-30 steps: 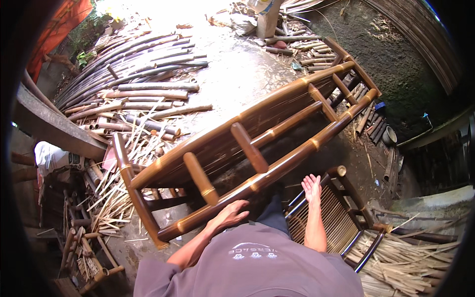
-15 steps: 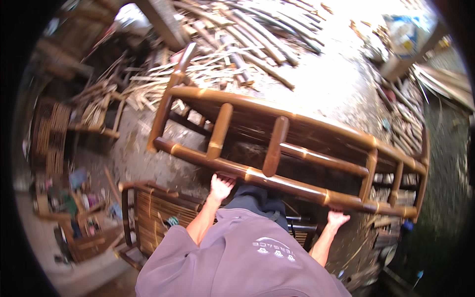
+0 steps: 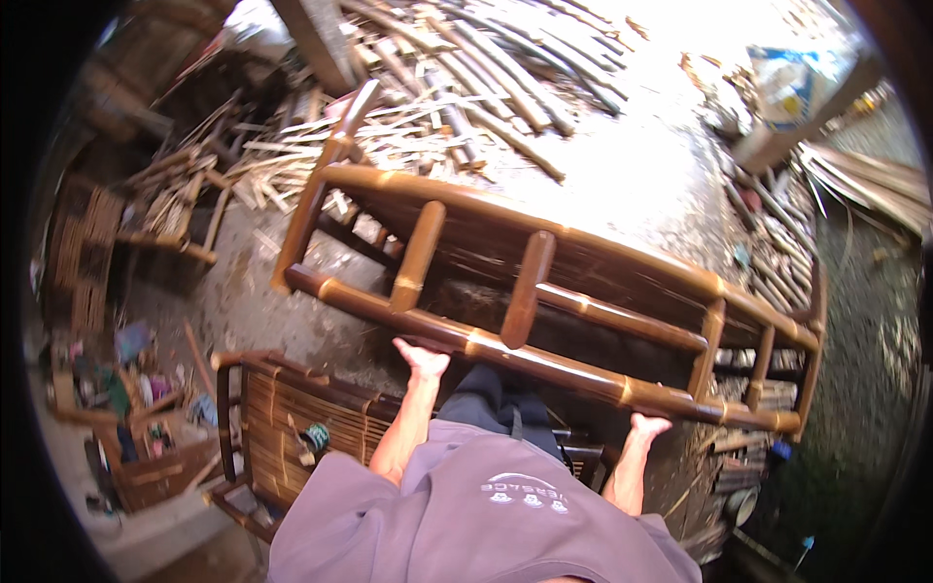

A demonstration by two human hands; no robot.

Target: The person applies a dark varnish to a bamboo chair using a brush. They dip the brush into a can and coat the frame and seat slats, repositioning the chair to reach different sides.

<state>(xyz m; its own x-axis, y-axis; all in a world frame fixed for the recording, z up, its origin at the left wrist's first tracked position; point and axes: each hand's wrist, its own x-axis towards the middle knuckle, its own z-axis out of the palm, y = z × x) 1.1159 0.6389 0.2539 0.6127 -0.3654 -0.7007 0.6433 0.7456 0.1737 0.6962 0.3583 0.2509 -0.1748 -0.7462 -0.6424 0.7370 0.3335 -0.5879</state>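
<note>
A long, glossy brown bamboo bench frame [image 3: 573, 233] is held up across the space in front of me, its rails slanting down to the right. My left hand [image 3: 424, 360] grips the near rail from below, left of the middle. Farther right, my right hand [image 3: 649, 425] is under the same rail. The fingers of both hands curl beneath the bamboo and are mostly hidden. Short posts and a crosspiece join the near rail to the far one.
Behind my left arm stands a slatted bamboo seat [image 3: 272, 408] with a small green tin [image 3: 314, 437] on it. Bamboo poles [image 3: 510, 87] and split strips lie beyond the bench frame. A post [image 3: 763, 151] rises at right; cluttered wooden boxes [image 3: 160, 476] sit at left.
The bench frame and both hands have shifted slightly left in the view. My grip on the near rail looks the same.
</note>
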